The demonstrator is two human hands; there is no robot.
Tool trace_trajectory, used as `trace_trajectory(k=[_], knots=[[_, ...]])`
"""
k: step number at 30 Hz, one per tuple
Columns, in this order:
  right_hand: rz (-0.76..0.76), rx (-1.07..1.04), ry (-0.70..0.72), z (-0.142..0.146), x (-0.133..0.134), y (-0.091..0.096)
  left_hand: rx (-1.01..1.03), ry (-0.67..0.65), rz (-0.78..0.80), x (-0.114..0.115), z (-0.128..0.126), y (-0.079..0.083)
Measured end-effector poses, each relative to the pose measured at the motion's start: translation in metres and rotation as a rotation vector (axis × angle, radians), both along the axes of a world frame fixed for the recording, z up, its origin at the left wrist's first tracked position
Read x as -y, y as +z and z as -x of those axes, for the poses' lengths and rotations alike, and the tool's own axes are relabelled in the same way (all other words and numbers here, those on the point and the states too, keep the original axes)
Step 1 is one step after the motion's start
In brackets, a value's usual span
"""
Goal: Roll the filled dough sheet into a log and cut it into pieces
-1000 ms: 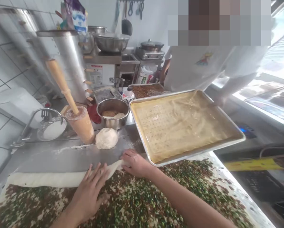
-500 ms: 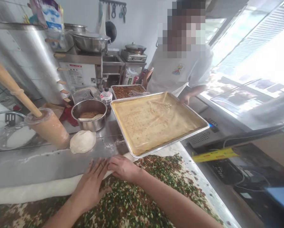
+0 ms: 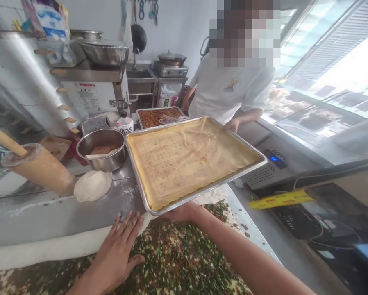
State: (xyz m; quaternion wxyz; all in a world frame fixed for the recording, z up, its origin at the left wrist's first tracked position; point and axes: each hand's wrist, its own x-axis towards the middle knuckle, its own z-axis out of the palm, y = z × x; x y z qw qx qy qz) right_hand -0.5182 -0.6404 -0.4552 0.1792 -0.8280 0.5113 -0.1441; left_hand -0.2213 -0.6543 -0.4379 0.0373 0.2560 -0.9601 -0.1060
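While a tray hangs above the counter, the long sheet of dough point(image 3: 64, 246) lies just in front of the person, covered with chopped green and brown filling point(image 3: 171, 262), and its bare white edge runs just below the tray. The left hand point(image 3: 118, 256) rests palm down on this edge, with the fingers spread wide and pinching nothing. The right hand point(image 3: 184, 212) has moved off the dough edge and is now at the near rim of the tray, so its fingers are hidden and I cannot tell if they grip the rim. This means that only one hand stays on the dough now.

The metal baking tray point(image 3: 208, 188) holds a thin golden sheet of pastry with rows of small holes, and a co-worker's hand point(image 3: 231, 125) touches its far rim. Left of the tray, a steel bowl point(image 3: 102, 162) holds a brown mixture and a pale scraper, and a ball of dough point(image 3: 92, 186) sits on the steel counter point(image 3: 48, 221). Behind the tray, a second tray point(image 3: 159, 110) holds a reddish-brown filling.
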Motion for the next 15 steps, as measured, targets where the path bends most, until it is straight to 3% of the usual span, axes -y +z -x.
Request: trace_trajectory(k=[3, 8, 10, 15], knots=[[0.014, -0.004, -0.018, 0.026, -0.008, -0.005, -0.009, 0.050, -0.048, -0.001, 0.028, 0.001], [-0.025, 0.005, -0.054, 0.071, -0.020, 0.002, -0.001, -0.069, -0.080, -0.010, 0.059, -0.006], [-0.043, -0.032, -0.105, 0.087, -0.026, 0.005, -0.004, -0.056, -0.067, -0.015, 0.069, -0.008], [0.038, 0.004, 0.018, 0.118, -0.046, 0.012, -0.029, -0.025, -0.080, -0.026, 0.114, -0.011]])
